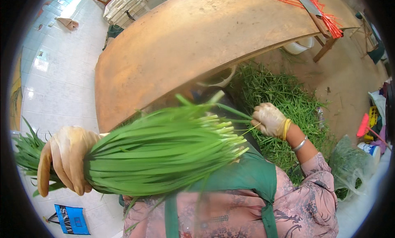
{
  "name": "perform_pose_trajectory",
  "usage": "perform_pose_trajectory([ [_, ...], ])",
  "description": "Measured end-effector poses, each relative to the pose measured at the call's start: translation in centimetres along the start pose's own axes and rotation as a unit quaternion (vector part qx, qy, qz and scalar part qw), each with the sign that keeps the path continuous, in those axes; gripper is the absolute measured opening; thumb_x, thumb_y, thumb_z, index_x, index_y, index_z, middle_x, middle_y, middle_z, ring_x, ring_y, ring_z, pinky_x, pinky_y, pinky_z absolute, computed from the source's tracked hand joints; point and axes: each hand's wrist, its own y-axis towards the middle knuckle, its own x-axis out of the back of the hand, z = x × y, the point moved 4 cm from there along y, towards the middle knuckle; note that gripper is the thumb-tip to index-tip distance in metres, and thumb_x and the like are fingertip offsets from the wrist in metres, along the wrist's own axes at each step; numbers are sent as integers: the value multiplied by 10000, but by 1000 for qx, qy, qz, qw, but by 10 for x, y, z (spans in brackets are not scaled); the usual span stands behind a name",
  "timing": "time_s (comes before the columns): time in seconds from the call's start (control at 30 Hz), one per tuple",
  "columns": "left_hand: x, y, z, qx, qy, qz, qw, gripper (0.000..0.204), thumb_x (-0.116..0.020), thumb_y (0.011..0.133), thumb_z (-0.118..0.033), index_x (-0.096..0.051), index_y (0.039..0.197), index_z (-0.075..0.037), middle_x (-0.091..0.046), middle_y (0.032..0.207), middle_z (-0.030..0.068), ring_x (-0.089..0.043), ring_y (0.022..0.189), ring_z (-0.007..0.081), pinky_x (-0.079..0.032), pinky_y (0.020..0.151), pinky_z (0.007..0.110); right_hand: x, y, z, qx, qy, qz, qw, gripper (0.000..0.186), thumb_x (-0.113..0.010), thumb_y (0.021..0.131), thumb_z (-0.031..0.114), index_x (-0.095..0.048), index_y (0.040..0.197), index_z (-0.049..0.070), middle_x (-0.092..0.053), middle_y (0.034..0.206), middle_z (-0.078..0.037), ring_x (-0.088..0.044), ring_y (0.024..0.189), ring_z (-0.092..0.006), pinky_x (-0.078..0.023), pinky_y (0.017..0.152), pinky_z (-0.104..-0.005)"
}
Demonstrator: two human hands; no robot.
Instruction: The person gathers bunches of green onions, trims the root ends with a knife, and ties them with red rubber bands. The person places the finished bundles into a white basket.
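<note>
A large bunch of long flat green leaves, like garlic chives point(160, 151), lies sideways across my lap, its pale stalk ends to the right. My left hand point(66, 159), in a pale glove, is closed round the leafy part at the left. My right hand point(267, 118), gloved with a yellow band at the wrist, is closed on a few thin green blades beside the stalk ends. A green apron point(259, 180) shows beneath the bunch.
A wide wooden table point(173, 48) spans ahead, with red ties and a metal blade point(308, 5) at its right. Leaf trimmings point(279, 85) cover the floor below. A plastic bag of greens point(345, 168) and a pink brush point(363, 124) lie right. A blue bag point(72, 219) is lower left.
</note>
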Motion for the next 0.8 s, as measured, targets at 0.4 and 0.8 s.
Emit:
perform_pose_trajectory([
  [0.4, 104, -20, 33, 198, 32, -325, 924, 481, -630, 959, -96, -499, 1397, 55, -553, 698, -61, -536, 641, 63, -454, 964, 274, 72, 158, 81, 103, 780, 104, 608, 638, -477, 1061, 520, -528, 1460, 25, -539, 1489, -119, -516, 1341, -209, -435, 1122, -381],
  [0.8, 222, -116, -63, 275, 481, -606, 571, 228, -675, 923, -219, -692, 1036, -22, -712, 893, 89, -693, 766, 232, -597, 711, 358, -25, 79, 73, -31, 904, 129, 406, 556, -427, 1081, 447, -418, 1516, 100, -604, 1158, -109, -576, 799, -197, -449, 566, -301],
])
